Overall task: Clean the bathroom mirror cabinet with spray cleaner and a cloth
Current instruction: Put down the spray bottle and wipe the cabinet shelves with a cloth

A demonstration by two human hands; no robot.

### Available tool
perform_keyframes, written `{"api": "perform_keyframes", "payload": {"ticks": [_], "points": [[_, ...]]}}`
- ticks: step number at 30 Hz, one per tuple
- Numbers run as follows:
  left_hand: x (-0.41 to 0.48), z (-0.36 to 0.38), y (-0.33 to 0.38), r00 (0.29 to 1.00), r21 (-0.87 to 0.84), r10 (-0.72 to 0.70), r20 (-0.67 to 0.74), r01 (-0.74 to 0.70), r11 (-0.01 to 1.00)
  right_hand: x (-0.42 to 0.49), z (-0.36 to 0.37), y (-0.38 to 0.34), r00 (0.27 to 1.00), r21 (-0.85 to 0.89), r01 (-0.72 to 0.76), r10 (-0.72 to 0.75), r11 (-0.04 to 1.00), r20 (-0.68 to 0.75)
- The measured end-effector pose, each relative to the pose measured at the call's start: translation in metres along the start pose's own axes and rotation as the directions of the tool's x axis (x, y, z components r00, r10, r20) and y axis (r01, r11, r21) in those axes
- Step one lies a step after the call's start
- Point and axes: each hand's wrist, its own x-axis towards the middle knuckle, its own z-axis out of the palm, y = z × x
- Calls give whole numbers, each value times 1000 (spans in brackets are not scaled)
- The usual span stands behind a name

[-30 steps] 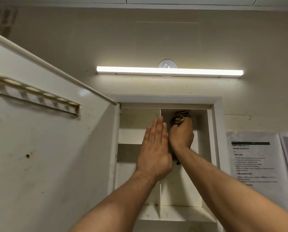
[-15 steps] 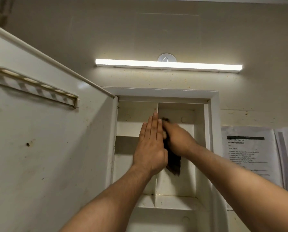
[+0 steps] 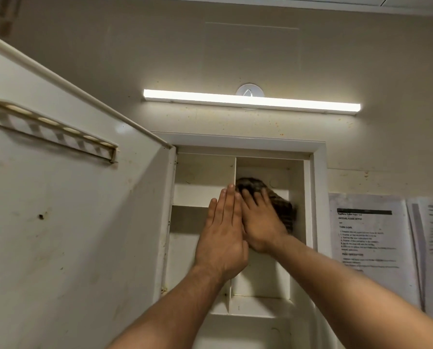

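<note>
Wiping in progress inside the open cabinet. The right hand, fingers spread flat, presses the dark cloth on the back wall just right of the divider. The left hand, fingers straight, braces against the divider. The compartments left of the divider (and the spotted door) probably still need cleaning.

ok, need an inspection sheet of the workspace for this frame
Surface: cabinet open, its door swung left; the door's inside is spotted and carries a rail.
Job's things: dark cloth, blurred, in the upper right compartment; spray cleaner not in view.
Clutter: nothing seen.
Hands: left hand flat against the centre divider; right hand spread over the cloth, pressing it.
Cables: nothing seen.
Surroundings: lit light bar above, speckled wall under it; printed papers on the wall at right.
</note>
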Motion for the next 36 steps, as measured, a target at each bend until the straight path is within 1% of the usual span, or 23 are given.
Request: {"api": "perform_keyframes", "payload": {"ticks": [2, 3, 4, 5, 6, 8, 9, 10, 11, 12, 13, 15, 18, 20, 23, 24, 26, 28, 29, 31, 33, 34, 36], "points": [[0, 2, -2, 1000, 0, 5, -14, -5, 1000, -16, 11, 13, 991, 115, 93, -103, 989, 86], [0, 3, -3, 1000, -11, 9, -12, -9, 1000, -21, 15, 20, 987, 99, 124, -133, 987, 90], [0, 2, -3, 1000, -24, 15, -9, -15, 1000, -25, 18, 27, 990, 27, 135, -136, 990, 38], [0, 1, -3, 1000, -34, 23, -8, -23, 999, -26, 19, 30, 996, -56, 87, -88, 995, -29], [0, 1, -2, 1000, -41, 30, -10, -30, 999, -24, 17, 28, 994, -54, -40, 35, 998, -100], [0, 2, -3, 999, -65, 30, -37, -33, 997, -2, 10, 12, 924, 89, -329, 340, 940, -176], [0, 3, -4, 998, -87, 23, -55, -27, 996, 14, 6, 2, 881, 160, -414, 439, 896, -176], [0, 5, -3, 998, -112, 18, -68, -26, 993, 28, 3, -7, 848, 211, -465, 501, 860, -171], [0, 6, -3, 996, -130, 15, -84, -26, 991, 38, 3, -13, 837, 225, -474, 515, 851, -183], [0, 7, -4, 995, -134, 16, -101, -29, 991, 43, 4, -17, 853, 195, -443, 479, 875, -207], [0, 9, -4, 994, -129, 18, -104, -32, 991, 41, 9, -16, 892, 121, -380, 398, 917, -216], [0, 12, -4, 993, -117, 26, -117, -40, 992, 33, 17, -4, 961, -21, -192, 184, 981, -206], [1, 15, -5, 986, -139, 49, -162, -72, 988, 19, 19, 15, 974, -47, -32, 21, 998, -224], [0, 13, -6, 986, -132, 43, -158, -64, 989, -5, 27, 11, 979, 2, 39, -38, 999, -200], [-2, 10, -3, 993, -120, 13, -113, -27, 992, -59, 49, -11, 993, 269, 46, -15, 962, -115], [-3, 9, -2, 995, -115, 0, -96, -11, 993, -73, 52, -14, 995, 299, 62, -36, 952, -93], [-3, 10, 0, 995, -101, -17, -95, 7, 995, -78, 48, -8, 988, 199, 148, -137, 969, -67], [-4, 11, 1, 994, -90, -22, -105, 13, 996, -59, 36, 7, 976, 2, 208, -207, 978, -66], [-3, 11, 1, 994, -91, -20, -112, 10, 996, -46, 27, 14, 982, -76, 161, -168, 984, -91], [-4, 13, 1, 992, -85, -20, -128, 9, 996, -21, 7, 23, 992, -185, -91, 72, 979, -106], [-4, 15, 0, 990, -80, -18, -141, 7, 997, -7, -10, 22, 954, -253, -300, 291, 920, -70], [-3, 15, 0, 990, -75, -15, -144, 4, 997, -6, -14, 16, 933, -268, -357, 358, 895, -48], [-5, 17, -2, 989, -64, -12, -146, 3, 998, -15, -10, 0, 906, -322, -400, 422, 858, 1]]}}
